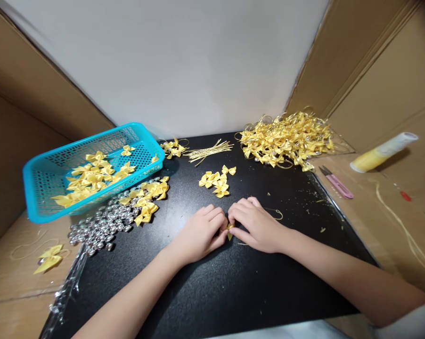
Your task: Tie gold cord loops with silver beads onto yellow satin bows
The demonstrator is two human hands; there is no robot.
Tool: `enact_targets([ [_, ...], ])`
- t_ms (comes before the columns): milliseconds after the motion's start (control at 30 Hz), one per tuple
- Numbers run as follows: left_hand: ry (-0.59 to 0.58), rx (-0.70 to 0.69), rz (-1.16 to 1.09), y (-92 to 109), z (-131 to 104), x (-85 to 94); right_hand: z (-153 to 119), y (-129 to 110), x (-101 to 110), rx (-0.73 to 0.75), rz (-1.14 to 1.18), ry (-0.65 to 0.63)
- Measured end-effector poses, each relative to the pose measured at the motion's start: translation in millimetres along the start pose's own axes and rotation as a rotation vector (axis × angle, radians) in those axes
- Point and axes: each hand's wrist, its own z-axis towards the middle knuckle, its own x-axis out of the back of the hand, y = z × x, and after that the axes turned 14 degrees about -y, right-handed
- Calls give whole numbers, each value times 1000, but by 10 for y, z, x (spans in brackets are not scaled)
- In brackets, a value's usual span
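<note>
My left hand (206, 231) and my right hand (255, 225) meet low over the black board, fingertips together. Between them they pinch a small yellow ribbon bow (230, 234), mostly covered by the fingers. A thin golden cord (278, 214) loops out behind my right hand, and a short end pokes out below it. Just beyond my hands lies a loose group of yellow bows (215, 181). To the left, silver beads (102, 221) are heaped against the basket, with more bows (147, 212) on their right side.
A turquoise basket (30, 188) holding yellow bows stands at the left. Cut golden cords (210, 151) lie at the back, beside a big pile of finished-looking bows (286, 139). Pink-handled snips (339, 185) and a yellow-and-white roll (384, 151) lie on cardboard at the right.
</note>
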Motion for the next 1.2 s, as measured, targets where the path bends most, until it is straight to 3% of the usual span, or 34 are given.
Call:
enact_targets([
  [733,-125,-70,-558,32,-25,91,-25,-39,92,117,233,-162],
  [1200,-143,-50,-770,16,-14,118,-21,-33,102,122,269,-175],
])
